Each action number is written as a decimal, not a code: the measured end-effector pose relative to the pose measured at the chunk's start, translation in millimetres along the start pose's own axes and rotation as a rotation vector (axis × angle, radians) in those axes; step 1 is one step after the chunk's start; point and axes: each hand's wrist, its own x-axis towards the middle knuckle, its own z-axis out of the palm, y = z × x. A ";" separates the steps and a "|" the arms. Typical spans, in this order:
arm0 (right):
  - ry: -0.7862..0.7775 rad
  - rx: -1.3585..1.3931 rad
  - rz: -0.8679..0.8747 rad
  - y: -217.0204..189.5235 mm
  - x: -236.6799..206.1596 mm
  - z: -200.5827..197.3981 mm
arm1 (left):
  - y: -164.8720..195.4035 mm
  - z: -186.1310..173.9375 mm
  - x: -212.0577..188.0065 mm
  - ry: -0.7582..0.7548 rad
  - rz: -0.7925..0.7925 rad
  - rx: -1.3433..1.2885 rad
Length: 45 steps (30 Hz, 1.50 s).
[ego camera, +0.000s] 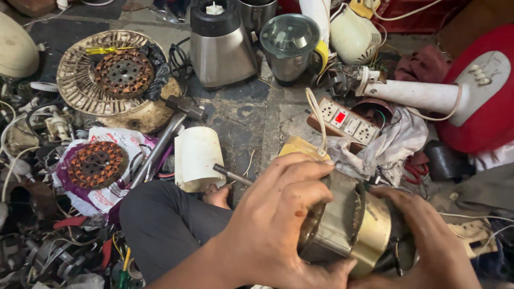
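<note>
Lower right of the frame, we clamp a metal motor housing (348,225) steady, left hand (278,214) wrapped over, right hand (428,241) cupping beneath.

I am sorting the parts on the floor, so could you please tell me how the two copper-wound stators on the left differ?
The upper stator rests inside a round, pale finned housing, while the lower stator lies on a white and purple plastic bag. A yellow-handled screwdriver lies just above the upper stator; a metal hammer lies right of the lower stator. Both are round, lie flat and carry rings of copper-coloured windings.
</note>
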 end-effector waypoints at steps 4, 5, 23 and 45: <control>0.094 -0.101 -0.100 -15.2 5.2 8.5 | -3.1 -4.3 -1.1 -0.024 -0.004 -0.011; 0.112 -0.074 -0.107 -18.7 7.7 8.7 | -4.1 -5.6 -1.9 -0.034 -0.004 -0.004; 0.181 0.078 -0.174 -21.8 16.9 17.4 | -11.3 -15.4 -10.5 -0.085 -0.026 -0.009; -0.348 1.401 -0.015 27.4 97.5 72.5 | -19.2 -19.1 -8.2 -0.106 -0.062 -0.125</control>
